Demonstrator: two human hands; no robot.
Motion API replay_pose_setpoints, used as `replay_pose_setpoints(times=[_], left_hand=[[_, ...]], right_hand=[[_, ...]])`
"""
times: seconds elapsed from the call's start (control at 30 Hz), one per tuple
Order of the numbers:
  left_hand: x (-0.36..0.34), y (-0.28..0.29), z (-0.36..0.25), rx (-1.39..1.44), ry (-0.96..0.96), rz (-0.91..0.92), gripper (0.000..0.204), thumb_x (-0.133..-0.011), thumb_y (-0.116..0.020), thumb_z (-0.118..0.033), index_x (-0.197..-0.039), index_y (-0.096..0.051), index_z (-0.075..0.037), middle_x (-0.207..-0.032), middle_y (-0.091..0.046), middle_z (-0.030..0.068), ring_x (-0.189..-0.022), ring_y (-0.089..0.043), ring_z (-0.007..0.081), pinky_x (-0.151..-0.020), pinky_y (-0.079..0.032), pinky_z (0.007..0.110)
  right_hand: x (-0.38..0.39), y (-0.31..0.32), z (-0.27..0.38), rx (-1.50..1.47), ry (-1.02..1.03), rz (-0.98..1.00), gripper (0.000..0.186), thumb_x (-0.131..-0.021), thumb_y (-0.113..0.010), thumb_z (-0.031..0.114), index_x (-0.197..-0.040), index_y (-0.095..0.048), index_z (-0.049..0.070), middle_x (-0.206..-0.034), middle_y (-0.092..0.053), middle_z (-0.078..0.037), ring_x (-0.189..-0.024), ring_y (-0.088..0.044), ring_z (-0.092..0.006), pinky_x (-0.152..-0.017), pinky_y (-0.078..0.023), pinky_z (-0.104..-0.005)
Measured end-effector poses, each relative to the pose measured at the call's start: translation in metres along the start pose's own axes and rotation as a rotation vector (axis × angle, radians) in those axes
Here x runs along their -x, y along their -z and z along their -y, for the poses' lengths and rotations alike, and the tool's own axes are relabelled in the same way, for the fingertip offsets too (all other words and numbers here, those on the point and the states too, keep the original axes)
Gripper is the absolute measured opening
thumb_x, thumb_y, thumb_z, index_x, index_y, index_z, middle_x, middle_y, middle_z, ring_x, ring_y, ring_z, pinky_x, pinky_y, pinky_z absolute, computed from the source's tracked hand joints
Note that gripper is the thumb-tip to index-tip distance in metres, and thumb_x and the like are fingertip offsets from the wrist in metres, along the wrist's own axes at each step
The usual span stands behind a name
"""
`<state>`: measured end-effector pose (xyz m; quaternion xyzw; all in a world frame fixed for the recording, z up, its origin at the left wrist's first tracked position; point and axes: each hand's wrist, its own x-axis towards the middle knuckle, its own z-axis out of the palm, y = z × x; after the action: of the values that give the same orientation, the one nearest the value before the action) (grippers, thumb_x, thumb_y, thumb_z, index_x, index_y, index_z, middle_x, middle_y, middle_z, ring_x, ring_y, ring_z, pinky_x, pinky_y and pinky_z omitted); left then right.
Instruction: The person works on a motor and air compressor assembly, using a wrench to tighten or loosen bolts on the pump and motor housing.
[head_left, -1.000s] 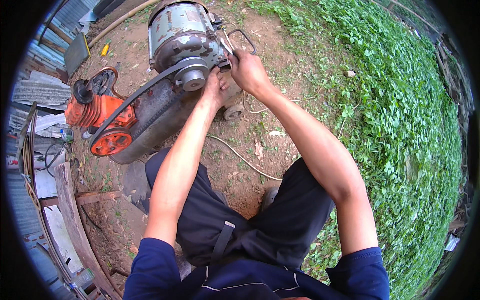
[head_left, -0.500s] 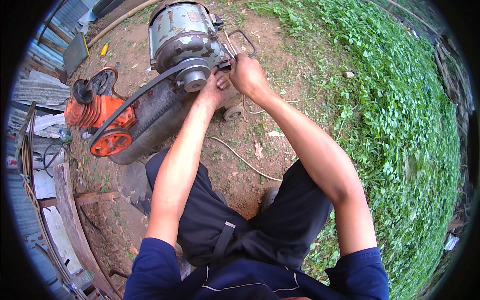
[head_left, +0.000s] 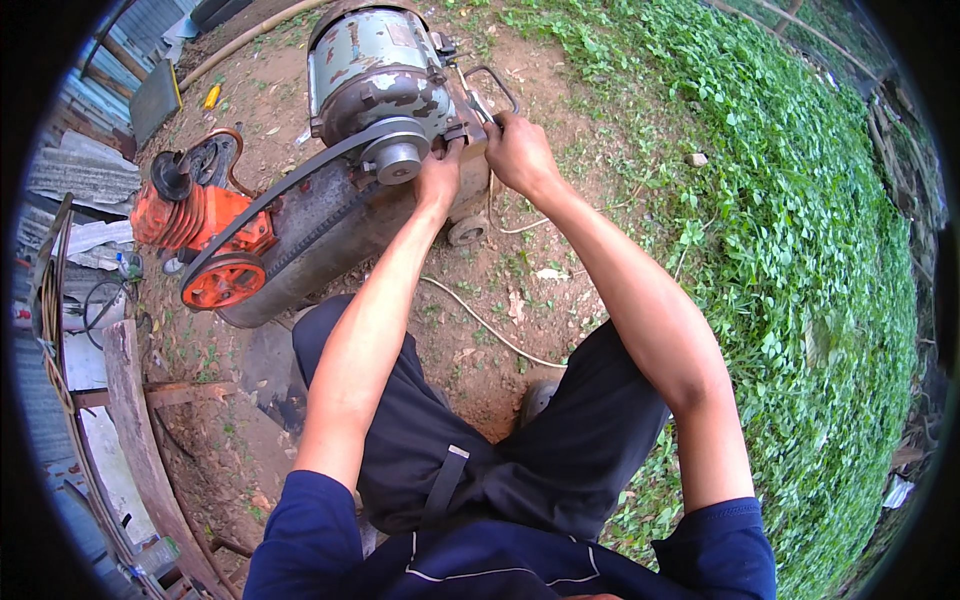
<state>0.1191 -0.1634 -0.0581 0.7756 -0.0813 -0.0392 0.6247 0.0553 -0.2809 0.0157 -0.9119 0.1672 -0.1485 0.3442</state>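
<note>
A worn grey-green electric motor (head_left: 372, 62) sits on a rusty tank (head_left: 318, 232) with an orange compressor pump (head_left: 196, 218) at its left end. A black belt (head_left: 290, 185) runs from the motor's pulley (head_left: 397, 158) to the orange flywheel (head_left: 222, 283). My left hand (head_left: 438, 177) presses on the motor's base just right of the pulley, fingers curled against the metal. My right hand (head_left: 516, 153) is closed on something at the motor mount beside a metal handle loop (head_left: 497, 84); what it grips is hidden by the fingers.
A pale hose (head_left: 490, 328) trails over bare dirt toward my knees. Green ground cover (head_left: 800, 220) fills the right side. Corrugated sheets (head_left: 70, 170), a plank (head_left: 135, 420) and coiled cable (head_left: 100, 300) lie on the left. A small wheel (head_left: 466, 230) is under the tank.
Both hands stay at the motor mount. The right hand has shifted slightly up and right along the mount; the left hand has hardly moved.
</note>
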Motion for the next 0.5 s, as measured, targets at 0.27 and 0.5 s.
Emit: replay_pose_setpoints(times=[0.27, 0.5], left_hand=[[0.0050, -0.0058, -0.0022, -0.171, -0.090, -0.184, 0.046, -0.090, -0.058, -0.044, -0.098, -0.067, 0.001, -0.095, -0.071, 0.0145, -0.092, -0.067, 0.0304, -0.078, -0.048, 0.036], [0.0091, -0.0054, -0.0120, -0.290, -0.074, -0.193, 0.044, -0.089, -0.060, -0.041, -0.091, -0.066, 0.002, -0.082, -0.071, 0.0141, -0.075, -0.067, 0.0309, -0.069, -0.048, 0.040]], right_hand=[[-0.0008, 0.0003, -0.0082, 0.004, 0.058, -0.003, 0.030, -0.091, -0.053, 0.022, -0.096, -0.064, -0.006, -0.090, -0.065, -0.030, -0.091, -0.063, -0.0455, -0.085, -0.049, -0.0512], [0.0003, 0.0052, -0.0122, 0.017, 0.060, 0.021, 0.030, -0.090, -0.053, 0.023, -0.099, -0.065, -0.003, -0.090, -0.066, -0.028, -0.090, -0.063, -0.0438, -0.084, -0.049, -0.0511]])
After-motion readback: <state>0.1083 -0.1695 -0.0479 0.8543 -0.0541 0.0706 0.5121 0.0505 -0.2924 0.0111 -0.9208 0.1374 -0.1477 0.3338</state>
